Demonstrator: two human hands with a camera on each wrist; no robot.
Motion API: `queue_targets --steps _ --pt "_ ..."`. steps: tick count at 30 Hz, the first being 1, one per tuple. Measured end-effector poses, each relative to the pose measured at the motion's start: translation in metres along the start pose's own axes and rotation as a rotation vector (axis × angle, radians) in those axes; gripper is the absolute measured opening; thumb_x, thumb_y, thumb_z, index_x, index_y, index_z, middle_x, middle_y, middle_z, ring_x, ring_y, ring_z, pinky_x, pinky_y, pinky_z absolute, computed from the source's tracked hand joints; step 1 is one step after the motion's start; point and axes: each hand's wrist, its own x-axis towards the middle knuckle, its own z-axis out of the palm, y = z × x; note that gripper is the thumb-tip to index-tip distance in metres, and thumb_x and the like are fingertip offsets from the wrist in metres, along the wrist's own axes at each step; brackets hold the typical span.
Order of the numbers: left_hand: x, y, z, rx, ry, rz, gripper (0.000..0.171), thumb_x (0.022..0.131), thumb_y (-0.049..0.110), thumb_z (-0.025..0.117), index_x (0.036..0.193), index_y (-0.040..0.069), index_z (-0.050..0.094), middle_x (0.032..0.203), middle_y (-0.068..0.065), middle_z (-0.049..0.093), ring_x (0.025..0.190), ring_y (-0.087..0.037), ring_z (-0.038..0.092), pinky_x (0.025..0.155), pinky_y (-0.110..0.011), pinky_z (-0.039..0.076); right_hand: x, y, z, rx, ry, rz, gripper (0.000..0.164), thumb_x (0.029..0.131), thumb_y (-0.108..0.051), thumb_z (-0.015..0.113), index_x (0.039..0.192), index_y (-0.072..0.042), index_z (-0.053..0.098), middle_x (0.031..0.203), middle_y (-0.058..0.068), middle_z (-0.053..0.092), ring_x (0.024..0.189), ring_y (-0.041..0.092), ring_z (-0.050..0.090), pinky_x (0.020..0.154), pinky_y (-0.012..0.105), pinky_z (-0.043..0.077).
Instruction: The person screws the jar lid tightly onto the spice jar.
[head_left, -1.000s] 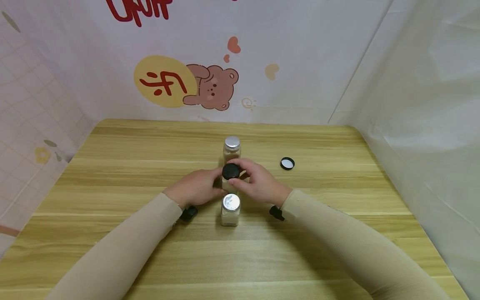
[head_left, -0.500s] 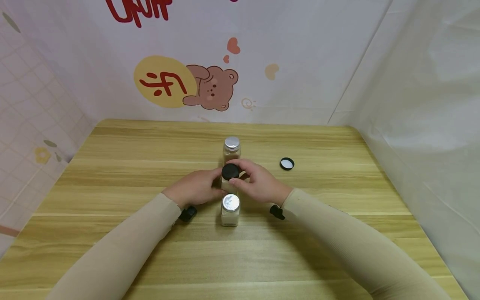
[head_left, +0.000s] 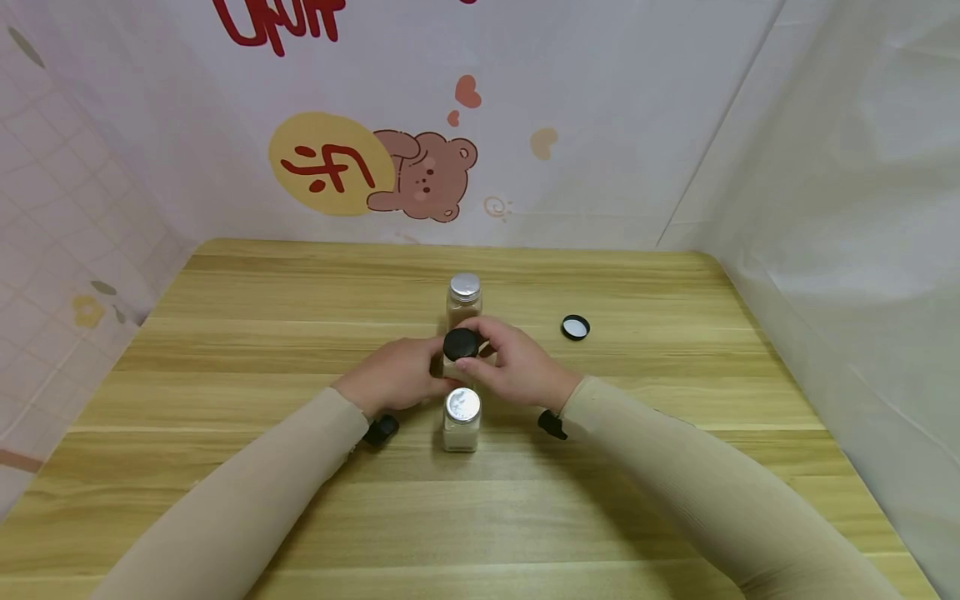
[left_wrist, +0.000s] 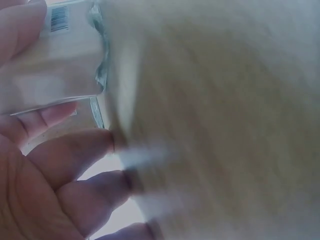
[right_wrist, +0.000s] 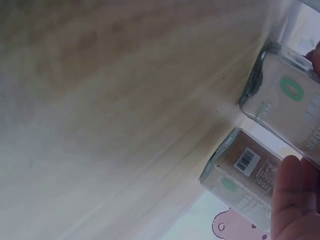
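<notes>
A square glass jar of pale powder (right_wrist: 300, 112) with a black screw cap (head_left: 461, 343) stands in the middle of a row of three in the head view. My left hand (head_left: 393, 373) grips its body from the left; the left wrist view has the thumb and index finger on opposite sides of the jar (left_wrist: 60, 65). The right hand (head_left: 521, 364) pinches the cap between thumb and fingers. Just in front is a silver-topped jar of pale powder (head_left: 461, 427). Behind the hands rises another silver-topped jar (head_left: 464, 292), whose contents are brown.
A loose black cap (head_left: 575, 327) lies on the wood-grain table (head_left: 637, 287), its white inside up, right of the rear jar. A white printed sheet (head_left: 600, 108) hangs along the back, with more white sheeting (head_left: 862, 208) at the right side.
Both hands stay at the middle jar. My left thumb sits slightly further right along its near side. The other jars and the loose cap keep their places.
</notes>
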Motion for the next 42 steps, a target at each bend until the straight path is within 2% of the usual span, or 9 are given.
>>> queue_targets --steps 3,5,8,10,13,19,25,37,42 --pt "0.0005 -0.0001 0.0002 0.003 0.001 0.002 0.05 0.093 0.054 0.076 0.135 0.03 0.063 0.089 0.001 0.067 0.082 -0.021 0.062 0.078 -0.037 0.048 -0.0003 0.0002 0.0006 -0.014 0.01 0.005 0.033 0.1 -0.018 0.074 0.128 -0.008 0.061 0.119 0.005 0.068 0.108 0.019 0.065 0.098 0.04 0.056" --pt "0.0 -0.0003 0.0003 0.003 0.001 0.002 0.05 0.093 0.053 0.076 0.134 0.029 0.063 0.085 0.001 0.064 0.081 -0.022 0.061 0.076 -0.037 0.047 -0.0007 -0.0004 0.0 -0.014 0.001 0.01 0.04 0.1 -0.018 0.074 0.135 -0.007 0.059 0.125 0.007 0.068 0.111 0.02 0.065 0.097 0.04 0.056" --pt "-0.0006 -0.0001 0.0008 0.012 0.007 0.003 0.05 0.093 0.053 0.076 0.135 0.029 0.063 0.092 0.001 0.068 0.086 -0.022 0.062 0.081 -0.039 0.048 -0.0004 -0.0007 -0.0012 0.003 -0.024 0.009 0.048 0.101 -0.016 0.072 0.144 -0.005 0.055 0.134 0.012 0.065 0.117 0.024 0.064 0.096 0.041 0.057" --pt "-0.0009 0.0004 0.0011 0.019 0.014 0.005 0.052 0.093 0.053 0.077 0.137 0.029 0.062 0.103 -0.001 0.072 0.092 -0.022 0.064 0.086 -0.041 0.051 -0.0003 -0.0007 -0.002 0.011 -0.033 0.007 0.049 0.101 -0.015 0.071 0.147 -0.006 0.054 0.137 0.013 0.064 0.118 0.024 0.064 0.096 0.042 0.057" --pt "-0.001 0.0013 0.0014 0.026 0.022 0.009 0.053 0.093 0.053 0.077 0.138 0.029 0.063 0.112 -0.002 0.074 0.098 -0.022 0.065 0.091 -0.043 0.052 0.0008 0.0007 -0.002 0.016 -0.022 0.0 0.042 0.101 -0.015 0.072 0.14 -0.007 0.059 0.131 0.01 0.067 0.116 0.023 0.064 0.096 0.043 0.056" --pt "-0.0003 0.0019 0.0018 0.039 0.024 0.014 0.056 0.094 0.051 0.077 0.143 0.028 0.06 0.11 -0.002 0.073 0.095 -0.022 0.064 0.089 -0.043 0.052 0.0002 0.0001 -0.0018 -0.029 0.043 -0.001 0.038 0.097 -0.016 0.078 0.132 -0.011 0.066 0.127 0.007 0.067 0.114 0.021 0.061 0.096 0.047 0.055" --pt "-0.0003 0.0022 0.003 0.036 0.032 0.003 0.06 0.094 0.05 0.077 0.147 0.029 0.058 0.127 -0.005 0.073 0.11 -0.024 0.068 0.099 -0.047 0.052 0.0 -0.0004 -0.0001 -0.021 0.071 0.008 0.037 0.095 -0.017 0.081 0.129 -0.011 0.068 0.126 0.006 0.067 0.113 0.02 0.061 0.096 0.048 0.054" --pt "-0.0001 0.0027 0.0042 0.032 0.053 0.0 0.059 0.092 0.048 0.079 0.144 0.027 0.06 0.126 -0.005 0.074 0.109 -0.024 0.069 0.098 -0.046 0.053 -0.0001 -0.0014 0.0025 -0.009 0.087 0.021 0.036 0.094 -0.018 0.081 0.127 -0.011 0.068 0.124 0.006 0.068 0.111 0.02 0.063 0.095 0.046 0.055" --pt "-0.0005 0.0036 0.0044 0.036 0.057 -0.003 0.06 0.092 0.047 0.079 0.145 0.026 0.06 0.128 -0.006 0.074 0.113 -0.025 0.069 0.101 -0.047 0.053 -0.0001 -0.0021 0.0028 0.003 0.086 0.036 0.036 0.094 -0.017 0.081 0.127 -0.01 0.068 0.122 0.007 0.067 0.11 0.021 0.062 0.095 0.046 0.055"
